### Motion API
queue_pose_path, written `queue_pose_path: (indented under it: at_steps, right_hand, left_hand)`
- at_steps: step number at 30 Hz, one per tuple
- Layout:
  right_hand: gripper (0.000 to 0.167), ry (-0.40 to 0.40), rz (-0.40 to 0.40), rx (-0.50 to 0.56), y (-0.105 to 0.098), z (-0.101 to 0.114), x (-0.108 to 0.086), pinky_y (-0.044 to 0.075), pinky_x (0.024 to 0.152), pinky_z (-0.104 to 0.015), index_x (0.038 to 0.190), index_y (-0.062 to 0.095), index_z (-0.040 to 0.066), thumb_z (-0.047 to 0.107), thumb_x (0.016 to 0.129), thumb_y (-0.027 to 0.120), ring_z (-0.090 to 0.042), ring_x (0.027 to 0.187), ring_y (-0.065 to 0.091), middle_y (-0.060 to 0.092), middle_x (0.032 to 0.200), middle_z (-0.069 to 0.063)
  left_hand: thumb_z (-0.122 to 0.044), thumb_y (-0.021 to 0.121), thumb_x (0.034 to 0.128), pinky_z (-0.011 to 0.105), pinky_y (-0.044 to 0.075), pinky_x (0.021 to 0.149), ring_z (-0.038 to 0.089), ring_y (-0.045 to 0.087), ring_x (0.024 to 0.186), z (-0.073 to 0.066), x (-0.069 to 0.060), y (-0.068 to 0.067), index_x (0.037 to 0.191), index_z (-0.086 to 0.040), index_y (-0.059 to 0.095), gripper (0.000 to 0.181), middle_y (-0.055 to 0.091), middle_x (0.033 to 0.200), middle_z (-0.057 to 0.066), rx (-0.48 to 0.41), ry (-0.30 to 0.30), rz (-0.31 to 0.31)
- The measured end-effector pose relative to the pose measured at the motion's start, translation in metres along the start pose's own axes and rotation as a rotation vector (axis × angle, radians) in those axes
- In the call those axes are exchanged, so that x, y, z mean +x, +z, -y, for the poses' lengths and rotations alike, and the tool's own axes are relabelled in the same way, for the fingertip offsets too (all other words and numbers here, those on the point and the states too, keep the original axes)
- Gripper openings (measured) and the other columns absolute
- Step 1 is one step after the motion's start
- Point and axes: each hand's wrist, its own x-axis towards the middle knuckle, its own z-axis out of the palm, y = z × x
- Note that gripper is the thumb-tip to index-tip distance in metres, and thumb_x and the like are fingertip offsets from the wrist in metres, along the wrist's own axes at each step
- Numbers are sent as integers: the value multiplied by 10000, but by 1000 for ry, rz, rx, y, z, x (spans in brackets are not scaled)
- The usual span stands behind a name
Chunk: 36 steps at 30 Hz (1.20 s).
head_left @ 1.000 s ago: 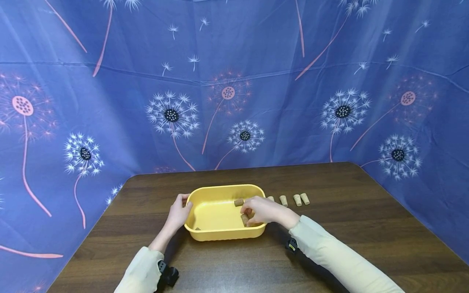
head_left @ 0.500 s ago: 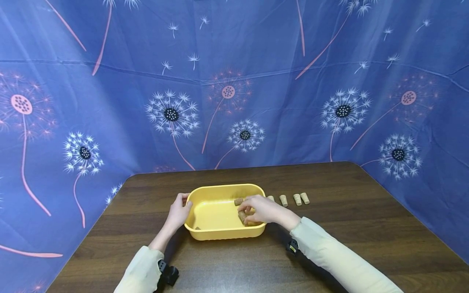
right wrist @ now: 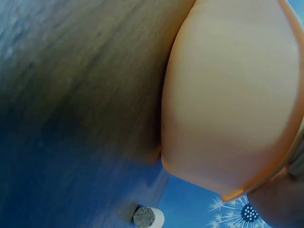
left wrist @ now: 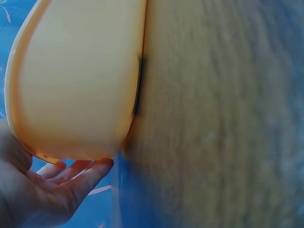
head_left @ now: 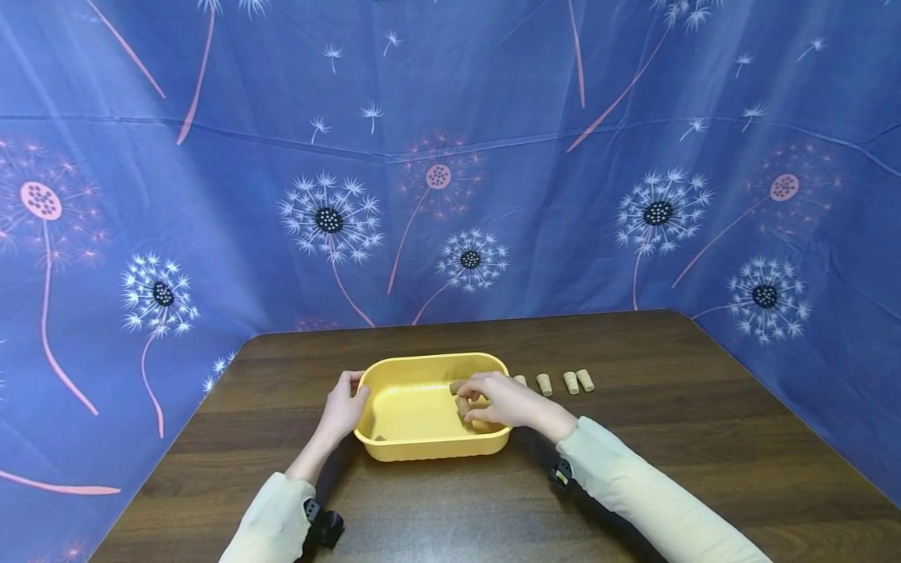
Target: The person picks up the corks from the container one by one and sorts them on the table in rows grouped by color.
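Left hand point(head_left: 344, 407) grips the tray point(head_left: 429, 450) at left; right hand point(head_left: 501, 399), nearer, pinches a cork point(head_left: 462, 407) inside the tray's right half, long axis apparently crosswise.

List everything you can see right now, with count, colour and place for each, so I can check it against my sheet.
Table: 1, dark brown, under the work
Cloth: 1, blue with dandelion print, behind and beside the table
Tub: 1, yellow, on the table
Corks in the tub: 2 clear, brown, towards its right end
Small piece: 1, brown, tub's front-left corner, mostly hidden, perhaps another cork
Corks on the table: 4 visible, light tan, right of the tub, leftmost partly hidden
Wrist cameras: 2, black, one per wrist
Sleeves: 2, cream, one per arm
Left hand: 1, bare, gripping the tub's left end
Right hand: 1, bare, fingers about the nearer cork
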Motion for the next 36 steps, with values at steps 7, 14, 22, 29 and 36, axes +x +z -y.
queue_pose_path:
  at_steps: [7, 14, 22, 29, 36]
  right_hand:
    - [304, -26, -30, 3, 2, -1, 0, 497, 736, -255, 1082, 663, 81, 205, 811, 723, -161, 860, 611, 635, 923, -8]
    - [360, -35, -44, 18, -1, -2, 5, 509, 770, -280, 1138, 641, 41, 215, 830, 705, -180, 904, 621, 643, 962, -22]
    - [320, -76, -68, 65, -2, -4, -1, 525, 735, -336, 1089, 664, 48, 211, 818, 713, -199, 855, 612, 644, 915, -27]
    - [332, -102, -98, 87, -8, -4, -3, 535, 747, -339, 1082, 670, 31, 220, 814, 717, -219, 866, 623, 671, 972, -40]
    - [328, -97, -141, 70, -23, -8, -3, 511, 785, -343, 1061, 674, 38, 225, 797, 733, -203, 880, 632, 679, 953, -19]
  left_hand:
    - [-80, 458, 922, 494, 446, 918, 389, 538, 1107, 1, -2, 0, 1239, 50, 457, 342, 561, 1200, 290, -3, -9, -3]
    - [-86, 450, 930, 494, 454, 906, 393, 532, 1111, -1, 1, -4, 1239, 57, 452, 340, 554, 1203, 292, 8, -5, -7]
    - [-60, 459, 917, 473, 468, 876, 376, 557, 1068, 1, -3, 0, 1202, 62, 484, 310, 589, 1149, 270, 1, 23, -27]
    - [-51, 461, 910, 478, 461, 883, 373, 555, 1066, -1, -5, 2, 1187, 55, 494, 298, 592, 1141, 268, 3, 18, -34]
    - [-57, 462, 912, 487, 466, 887, 391, 557, 1070, -1, -3, 1, 1192, 54, 487, 303, 580, 1163, 285, -11, 14, -38]
